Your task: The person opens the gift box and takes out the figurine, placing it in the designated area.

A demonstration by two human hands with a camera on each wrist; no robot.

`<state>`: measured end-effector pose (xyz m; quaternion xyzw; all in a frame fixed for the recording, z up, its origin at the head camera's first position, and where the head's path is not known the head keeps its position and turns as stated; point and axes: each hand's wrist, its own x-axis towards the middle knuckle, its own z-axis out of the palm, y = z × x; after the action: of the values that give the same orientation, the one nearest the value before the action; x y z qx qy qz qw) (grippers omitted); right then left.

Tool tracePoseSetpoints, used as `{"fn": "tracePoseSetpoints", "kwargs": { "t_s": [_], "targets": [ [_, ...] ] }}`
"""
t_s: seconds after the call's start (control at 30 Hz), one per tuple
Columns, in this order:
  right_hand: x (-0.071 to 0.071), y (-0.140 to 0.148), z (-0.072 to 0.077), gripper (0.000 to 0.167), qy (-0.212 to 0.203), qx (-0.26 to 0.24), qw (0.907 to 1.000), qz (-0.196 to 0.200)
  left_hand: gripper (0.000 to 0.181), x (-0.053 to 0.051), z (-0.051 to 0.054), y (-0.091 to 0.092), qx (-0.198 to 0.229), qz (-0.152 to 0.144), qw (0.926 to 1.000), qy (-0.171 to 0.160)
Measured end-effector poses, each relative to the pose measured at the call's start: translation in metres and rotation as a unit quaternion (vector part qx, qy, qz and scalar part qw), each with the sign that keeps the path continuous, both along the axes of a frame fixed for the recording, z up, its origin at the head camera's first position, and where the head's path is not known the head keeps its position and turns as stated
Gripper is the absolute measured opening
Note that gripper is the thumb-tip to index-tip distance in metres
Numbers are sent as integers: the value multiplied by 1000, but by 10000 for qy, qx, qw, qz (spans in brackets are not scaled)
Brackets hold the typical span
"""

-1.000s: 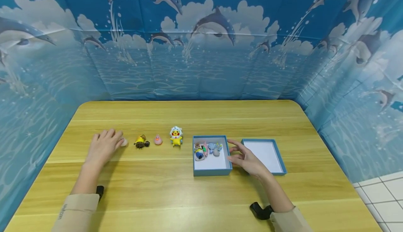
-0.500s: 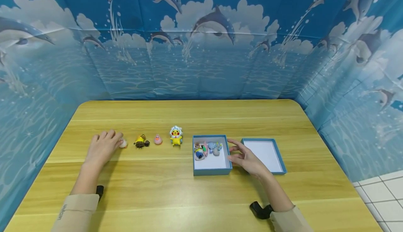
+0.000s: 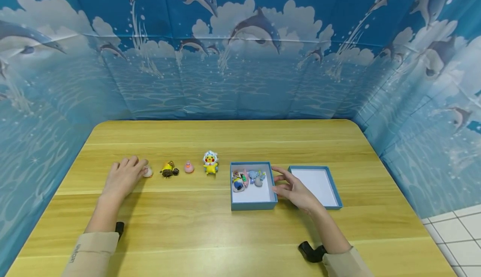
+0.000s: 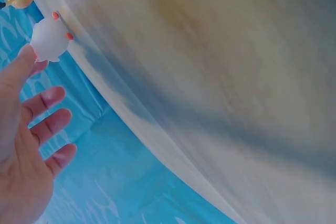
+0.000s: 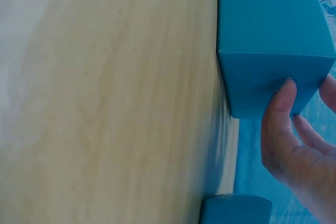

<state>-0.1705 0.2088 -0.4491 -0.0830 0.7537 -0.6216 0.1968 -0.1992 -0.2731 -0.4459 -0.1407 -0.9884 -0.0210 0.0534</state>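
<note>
My left hand (image 3: 125, 176) is at the far left of the row of toys. Its thumb and index finger pinch the edge of a small white duck toy (image 4: 50, 38) with orange feet, which stands on the table; the other fingers are spread apart. My right hand (image 3: 297, 191) rests against the right wall of a blue box (image 3: 253, 206), its fingers only slightly bent. In the right wrist view the thumb touches the outer wall. Inside the box lie several small figures (image 3: 238, 183), toward the left and back.
Right of the white duck stand a yellow-and-brown figure (image 3: 169, 169), a pink duck (image 3: 188, 167) and a yellow figure in a white hood (image 3: 211, 163). A blue lid (image 3: 315, 185) lies right of the box, behind my right hand. A dolphin-print curtain (image 3: 240, 80) hangs beyond the table.
The white duck shows more beside my left fingertips than a second ago and sits slightly lower. The right hand and the box have stayed put.
</note>
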Motion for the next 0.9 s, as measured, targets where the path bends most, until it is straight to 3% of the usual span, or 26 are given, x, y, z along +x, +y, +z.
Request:
{"fn": "tracePoseSetpoints", "kwargs": {
  "t_s": [0.9],
  "targets": [
    [0,1,-1,64,20,6,10000,13,35,2,1,-2,404,153,9975,-564]
  ]
}}
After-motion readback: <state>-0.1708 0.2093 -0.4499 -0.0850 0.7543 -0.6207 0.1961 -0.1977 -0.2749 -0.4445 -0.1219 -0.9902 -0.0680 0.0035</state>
